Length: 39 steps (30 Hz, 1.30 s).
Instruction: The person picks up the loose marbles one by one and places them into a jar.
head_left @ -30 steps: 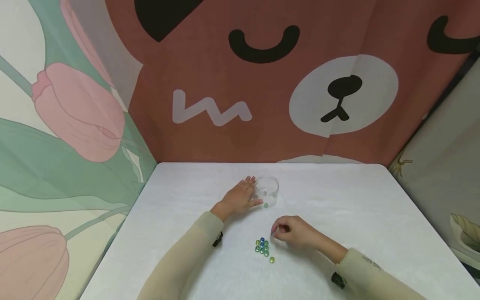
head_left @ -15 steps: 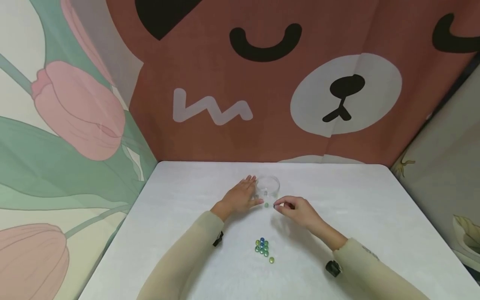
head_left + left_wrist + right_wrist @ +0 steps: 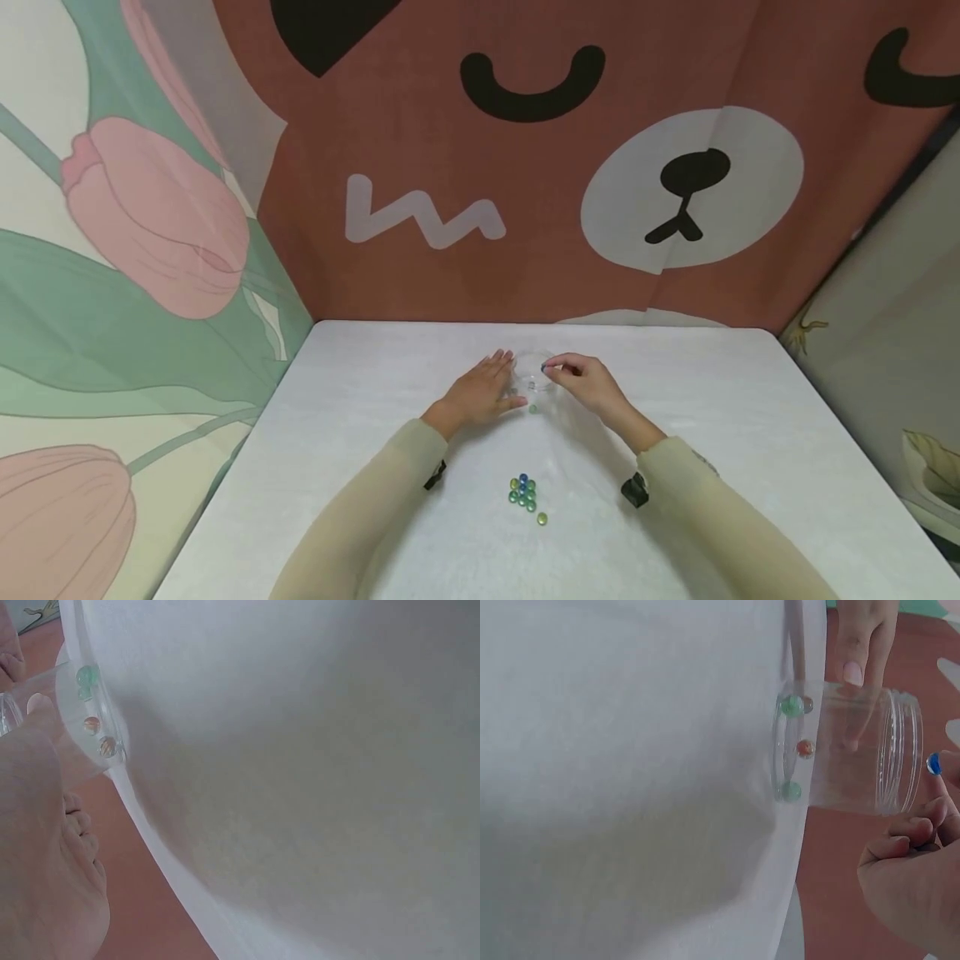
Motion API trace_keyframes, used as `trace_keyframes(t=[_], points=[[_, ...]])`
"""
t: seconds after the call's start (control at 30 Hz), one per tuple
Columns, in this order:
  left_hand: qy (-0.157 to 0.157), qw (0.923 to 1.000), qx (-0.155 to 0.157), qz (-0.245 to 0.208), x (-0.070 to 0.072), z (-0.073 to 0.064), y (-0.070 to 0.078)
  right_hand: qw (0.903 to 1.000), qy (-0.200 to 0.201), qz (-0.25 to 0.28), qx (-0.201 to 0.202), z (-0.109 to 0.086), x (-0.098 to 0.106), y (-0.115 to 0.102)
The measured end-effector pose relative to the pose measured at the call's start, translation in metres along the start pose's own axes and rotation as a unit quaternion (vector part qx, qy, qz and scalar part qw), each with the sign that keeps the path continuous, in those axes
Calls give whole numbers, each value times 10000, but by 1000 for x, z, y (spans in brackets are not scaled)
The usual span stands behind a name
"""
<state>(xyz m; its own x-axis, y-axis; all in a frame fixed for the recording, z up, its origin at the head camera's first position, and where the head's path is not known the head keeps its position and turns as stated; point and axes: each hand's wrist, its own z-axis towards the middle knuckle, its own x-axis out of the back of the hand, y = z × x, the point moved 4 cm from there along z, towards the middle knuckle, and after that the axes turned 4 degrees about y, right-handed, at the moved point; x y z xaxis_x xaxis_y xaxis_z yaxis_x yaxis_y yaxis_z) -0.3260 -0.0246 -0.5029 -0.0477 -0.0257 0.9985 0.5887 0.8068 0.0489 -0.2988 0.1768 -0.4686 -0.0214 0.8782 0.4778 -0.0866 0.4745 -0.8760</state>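
Observation:
A clear round jar [image 3: 840, 780] stands upright towards the table's far edge. Several marbles lie on its bottom, among them a green one [image 3: 791, 706] and an orange one [image 3: 805, 748]. My left hand [image 3: 476, 395] rests against the jar's left side, fingers straight, thumb in front and fingers towards the back. Between thumb and finger, my right hand [image 3: 592, 387] pinches a blue marble [image 3: 934, 763] at the jar's mouth; the other fingers curl in. Nearer me on the table is a small cluster of green, blue and yellow marbles [image 3: 522, 488], with one yellow-green marble [image 3: 542, 518] apart.
The table [image 3: 390, 358] has a white cover. Behind it hangs a brown cloth [image 3: 420, 287] with a bear face; a flower-printed cloth [image 3: 161, 217] hangs on the left. Black straps with small devices circle both wrists.
My right hand has moved away from the marble cluster, up and forward to the jar's mouth, carrying the blue marble. My left hand stays at the jar.

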Motion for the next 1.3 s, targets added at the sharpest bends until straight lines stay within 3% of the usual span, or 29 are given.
trace_keyframes(t=[0.33,0.6,0.83,1.03,1.3], points=[[-38,9999,-119,-79,3,1,3,9996,6,155,-215,9,1,7],[-55,9999,-36,-122,6,-1,2,9992,-21,97,-377,13,-2,5],[-55,9998,-26,-168,-5,-3,-1,9986,-86,121,-512,10,-6,7],[57,9999,5,-147,-5,-2,-1,9984,-30,262,-493,13,-6,10],[-23,9999,48,-152,-2,0,-3,9979,-65,433,-476,18,-6,7]])
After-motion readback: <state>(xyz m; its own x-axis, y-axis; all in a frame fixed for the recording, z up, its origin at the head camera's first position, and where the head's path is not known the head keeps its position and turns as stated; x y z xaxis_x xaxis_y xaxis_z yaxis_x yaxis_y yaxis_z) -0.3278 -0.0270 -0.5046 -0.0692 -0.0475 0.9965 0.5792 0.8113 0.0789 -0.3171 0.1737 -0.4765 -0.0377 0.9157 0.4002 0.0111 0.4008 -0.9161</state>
